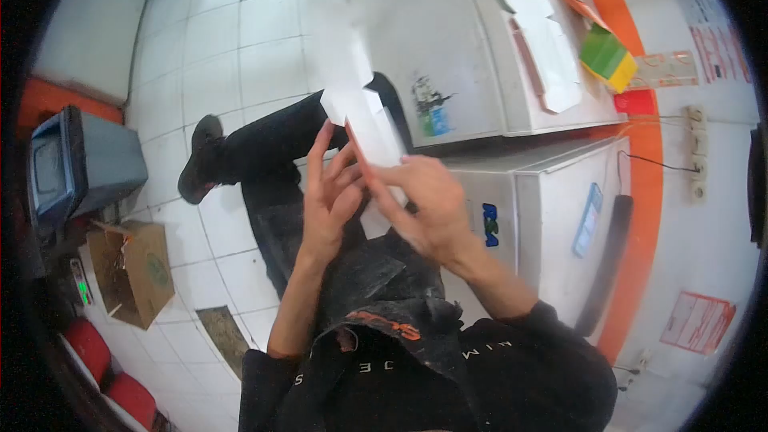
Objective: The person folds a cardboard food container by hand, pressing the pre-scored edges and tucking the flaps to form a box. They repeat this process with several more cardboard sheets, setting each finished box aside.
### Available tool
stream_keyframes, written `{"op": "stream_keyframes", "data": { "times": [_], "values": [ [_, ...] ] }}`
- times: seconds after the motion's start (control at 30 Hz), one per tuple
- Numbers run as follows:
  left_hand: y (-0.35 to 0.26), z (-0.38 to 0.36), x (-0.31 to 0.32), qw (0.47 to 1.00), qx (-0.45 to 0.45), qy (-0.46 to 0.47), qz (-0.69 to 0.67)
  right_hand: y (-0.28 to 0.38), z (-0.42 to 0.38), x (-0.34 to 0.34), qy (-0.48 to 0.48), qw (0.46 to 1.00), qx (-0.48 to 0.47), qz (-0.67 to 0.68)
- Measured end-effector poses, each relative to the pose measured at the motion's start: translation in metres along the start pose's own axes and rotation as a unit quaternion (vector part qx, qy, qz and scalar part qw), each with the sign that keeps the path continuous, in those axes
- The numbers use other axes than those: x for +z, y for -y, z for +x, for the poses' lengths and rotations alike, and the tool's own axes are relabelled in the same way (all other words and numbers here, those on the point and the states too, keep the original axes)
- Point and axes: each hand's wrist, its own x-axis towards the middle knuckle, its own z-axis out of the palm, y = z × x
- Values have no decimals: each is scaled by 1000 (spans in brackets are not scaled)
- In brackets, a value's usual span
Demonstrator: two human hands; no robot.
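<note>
A white cardboard piece [368,120] with notched edges and a reddish side is held above my lap; its far end is blurred. My right hand [424,200] grips its near end, fingers and thumb closed around it. Beside its left edge is my left hand [330,196], palm turned up, fingers bent loosely and apart, the fingertips close to the cardboard. Whether they touch it is hard to tell. Similar flat white cardboard pieces [548,56] lie on the white counter at the upper right, next to a green, yellow and orange box [604,56].
A phone [588,220] and a dark roll [606,264] lie on the lower white surface at right. On the left are a grey-blue bin [108,160], an open cardboard box [140,272] and red seats [88,348]. My legs extend over the tiled floor [240,48].
</note>
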Motion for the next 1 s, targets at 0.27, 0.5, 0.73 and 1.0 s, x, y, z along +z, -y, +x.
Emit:
{"op": "stream_keyframes", "data": {
  "times": [0.27, 0.5, 0.73, 1.0],
  "values": [
    [10, -9, -49, 984, -98, -138, 60, -44, -22, 19, -29, 992, 116, -39],
    [14, -5, -53, 984, -102, -136, 52, -71, -28, 19, 84, 881, 395, 246],
    [29, 4, -33, 989, -97, -74, 78, -52, -49, 53, 167, 971, 159, -57],
    [18, 9, -43, 959, -188, -177, 115, -67, -54, 32, 51, 956, 290, -23]
  ]
}}
